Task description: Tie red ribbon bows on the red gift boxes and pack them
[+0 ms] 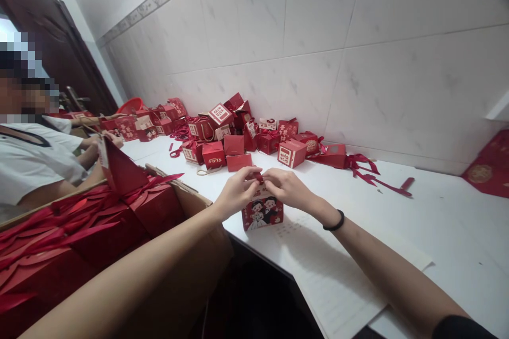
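A small red gift box (262,214) printed with a cartoon couple stands upright near the table's front edge. My left hand (238,189) grips its top from the left, fingertips curled over the upper edge. From the other side my right hand (290,189), with a black band on the wrist, pinches the same top. Between the fingertips shows a bit of red (259,176); I cannot tell whether it is ribbon or the box's closure. My fingers hide most of the top.
A cardboard carton (193,194) packed with red ribboned boxes stands at front left. Several red gift boxes (292,152) pile along the wall, with loose red ribbons (368,175) to their right. A paper sheet (342,280) lies at the front edge. At left, people handle boxes.
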Tool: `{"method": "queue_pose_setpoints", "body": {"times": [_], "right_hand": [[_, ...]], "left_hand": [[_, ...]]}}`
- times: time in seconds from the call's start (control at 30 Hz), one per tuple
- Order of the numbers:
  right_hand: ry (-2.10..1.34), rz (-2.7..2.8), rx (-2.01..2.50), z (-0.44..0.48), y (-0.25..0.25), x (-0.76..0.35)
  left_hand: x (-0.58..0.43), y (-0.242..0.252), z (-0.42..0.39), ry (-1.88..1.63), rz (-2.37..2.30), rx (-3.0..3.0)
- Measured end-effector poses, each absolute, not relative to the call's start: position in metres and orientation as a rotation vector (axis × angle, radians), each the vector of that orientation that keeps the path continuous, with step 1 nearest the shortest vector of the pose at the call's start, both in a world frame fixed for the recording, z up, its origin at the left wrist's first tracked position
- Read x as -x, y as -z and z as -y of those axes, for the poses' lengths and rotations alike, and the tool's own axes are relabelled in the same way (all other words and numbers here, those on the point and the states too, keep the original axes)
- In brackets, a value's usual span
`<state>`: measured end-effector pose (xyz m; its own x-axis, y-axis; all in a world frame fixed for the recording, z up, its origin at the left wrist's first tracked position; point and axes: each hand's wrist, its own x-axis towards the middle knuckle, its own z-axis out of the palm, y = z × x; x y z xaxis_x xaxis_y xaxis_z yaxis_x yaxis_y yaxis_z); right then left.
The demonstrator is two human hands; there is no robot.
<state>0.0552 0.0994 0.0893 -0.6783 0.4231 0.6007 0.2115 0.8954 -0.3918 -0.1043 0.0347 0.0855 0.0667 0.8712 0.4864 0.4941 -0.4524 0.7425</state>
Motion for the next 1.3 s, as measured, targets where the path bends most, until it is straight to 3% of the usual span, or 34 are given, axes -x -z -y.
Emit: {"method": "queue_pose_setpoints", "body": {"times": [0.5, 0.87, 1.13, 1.3], "right_hand": [[-0.482, 2.371, 0.451, -0.103, -0.100, -0.063], [-0.739, 1.784, 0.795, -0.119, -0.120, -0.082], [-1.336, 1.780, 0.800, -0.121, -0.121, -0.080], [-1.460, 1.814, 0.804, -0.109, -0.125, -0.077]], "left_hand": [[0.103, -0.092, -0.029, -1.377, -1.258, -1.810], [0.103, -0.092, -0.036, -1.196, -1.265, -1.564], [0.107, -0.091, -0.043, -1.409, -1.139, -1.111], [0.112, -0.090, -0.045, -1.442, -1.076, -1.028]]}}
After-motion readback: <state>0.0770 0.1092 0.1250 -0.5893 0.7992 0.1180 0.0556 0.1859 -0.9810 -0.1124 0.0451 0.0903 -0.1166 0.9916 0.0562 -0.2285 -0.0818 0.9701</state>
